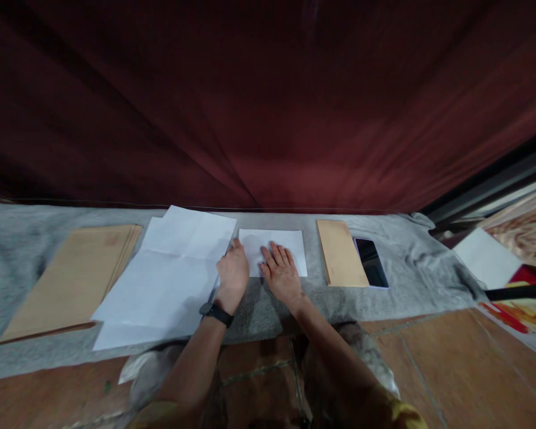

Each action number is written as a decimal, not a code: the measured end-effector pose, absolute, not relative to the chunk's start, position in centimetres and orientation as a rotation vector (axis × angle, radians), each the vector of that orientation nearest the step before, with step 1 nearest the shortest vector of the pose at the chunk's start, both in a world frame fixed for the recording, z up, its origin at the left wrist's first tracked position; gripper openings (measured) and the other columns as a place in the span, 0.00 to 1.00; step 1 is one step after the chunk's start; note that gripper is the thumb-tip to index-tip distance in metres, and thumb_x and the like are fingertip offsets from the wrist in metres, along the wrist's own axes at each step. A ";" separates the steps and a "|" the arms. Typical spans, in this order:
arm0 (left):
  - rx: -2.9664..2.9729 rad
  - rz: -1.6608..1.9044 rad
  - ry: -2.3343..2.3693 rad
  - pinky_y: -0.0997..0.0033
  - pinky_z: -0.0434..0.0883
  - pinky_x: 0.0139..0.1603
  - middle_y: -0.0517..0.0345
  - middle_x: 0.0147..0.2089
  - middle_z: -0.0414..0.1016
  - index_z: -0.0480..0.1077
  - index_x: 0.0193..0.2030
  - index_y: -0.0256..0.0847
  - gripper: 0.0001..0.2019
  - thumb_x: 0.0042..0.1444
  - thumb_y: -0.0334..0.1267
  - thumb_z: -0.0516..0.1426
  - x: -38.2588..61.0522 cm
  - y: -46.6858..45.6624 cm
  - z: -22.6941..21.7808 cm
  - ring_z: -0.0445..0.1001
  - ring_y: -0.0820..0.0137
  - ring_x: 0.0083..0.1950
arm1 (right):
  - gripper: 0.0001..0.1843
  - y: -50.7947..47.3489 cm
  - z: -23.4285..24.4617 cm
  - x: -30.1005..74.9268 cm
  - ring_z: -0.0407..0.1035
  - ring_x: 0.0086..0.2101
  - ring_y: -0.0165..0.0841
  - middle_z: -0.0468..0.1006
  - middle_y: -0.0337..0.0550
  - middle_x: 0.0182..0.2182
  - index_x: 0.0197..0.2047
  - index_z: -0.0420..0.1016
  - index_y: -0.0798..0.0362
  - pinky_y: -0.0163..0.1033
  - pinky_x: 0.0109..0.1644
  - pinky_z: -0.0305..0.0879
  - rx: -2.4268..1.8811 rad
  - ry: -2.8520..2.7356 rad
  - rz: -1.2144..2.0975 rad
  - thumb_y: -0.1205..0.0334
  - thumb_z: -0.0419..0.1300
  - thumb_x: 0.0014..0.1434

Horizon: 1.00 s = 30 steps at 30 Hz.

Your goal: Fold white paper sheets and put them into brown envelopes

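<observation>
A folded white sheet of paper lies flat in front of me. My right hand rests on its middle with fingers spread. Against the sheet's left edge is my left hand, its fingers curled closed; whatever they may grip is hidden. A dark watch is on the left wrist. Left of that hand, large white sheets with crease lines overlap each other, partly behind the hand and wrist.
Large brown envelopes lie fanned at the left. Smaller brown envelopes and a phone lie to the right. All are on a grey cloth. A dark red curtain hangs behind; tiled floor is below.
</observation>
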<state>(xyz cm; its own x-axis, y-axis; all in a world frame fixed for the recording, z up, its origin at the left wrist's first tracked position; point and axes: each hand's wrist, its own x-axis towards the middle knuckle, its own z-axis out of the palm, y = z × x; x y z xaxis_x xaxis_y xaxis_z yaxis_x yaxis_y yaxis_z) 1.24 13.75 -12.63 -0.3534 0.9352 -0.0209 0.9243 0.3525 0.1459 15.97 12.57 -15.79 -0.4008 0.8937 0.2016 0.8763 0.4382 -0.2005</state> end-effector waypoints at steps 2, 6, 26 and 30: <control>1.745 0.154 2.517 0.63 0.76 0.41 0.36 0.42 0.81 0.63 0.64 0.29 0.22 0.70 0.31 0.40 1.3 13.5 -12.5 0.83 0.55 0.43 | 0.28 12.5 -15.8 16.0 0.52 0.70 0.45 0.57 0.47 0.73 0.72 0.60 0.49 0.56 0.73 0.46 -1.536 -2.415 0.095 0.51 0.46 0.75; 1.777 0.143 2.533 0.61 0.76 0.41 0.38 0.42 0.79 0.63 0.64 0.30 0.23 0.68 0.27 0.38 1.0 13.1 -12.0 0.82 0.55 0.42 | 0.28 12.4 -15.9 16.0 0.51 0.70 0.47 0.56 0.46 0.73 0.73 0.58 0.48 0.60 0.73 0.43 -1.548 -2.413 0.103 0.49 0.45 0.75; 2.101 0.528 2.069 0.49 0.51 0.76 0.36 0.76 0.52 0.52 0.74 0.27 0.32 0.71 0.48 0.42 5.9 11.3 -15.6 0.48 0.55 0.78 | 0.36 12.4 -16.3 16.7 0.45 0.72 0.47 0.48 0.51 0.75 0.77 0.45 0.53 0.59 0.74 0.42 -1.510 -2.564 0.036 0.62 0.50 0.69; 2.077 0.497 2.109 0.50 0.51 0.77 0.37 0.76 0.53 0.53 0.74 0.26 0.32 0.71 0.48 0.41 5.7 11.3 -15.6 0.47 0.55 0.78 | 0.34 12.4 -16.2 16.8 0.46 0.72 0.47 0.48 0.48 0.75 0.77 0.46 0.52 0.57 0.74 0.42 -1.525 -2.546 0.040 0.62 0.48 0.70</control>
<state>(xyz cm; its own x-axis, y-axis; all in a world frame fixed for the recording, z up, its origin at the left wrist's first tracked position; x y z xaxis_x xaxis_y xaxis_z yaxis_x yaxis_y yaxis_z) 5.67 11.30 -15.63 -0.0376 0.9908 0.1301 0.9445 -0.0073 0.3284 16.84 12.42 -16.25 -0.4609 0.8773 0.1342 0.8726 0.4755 -0.1119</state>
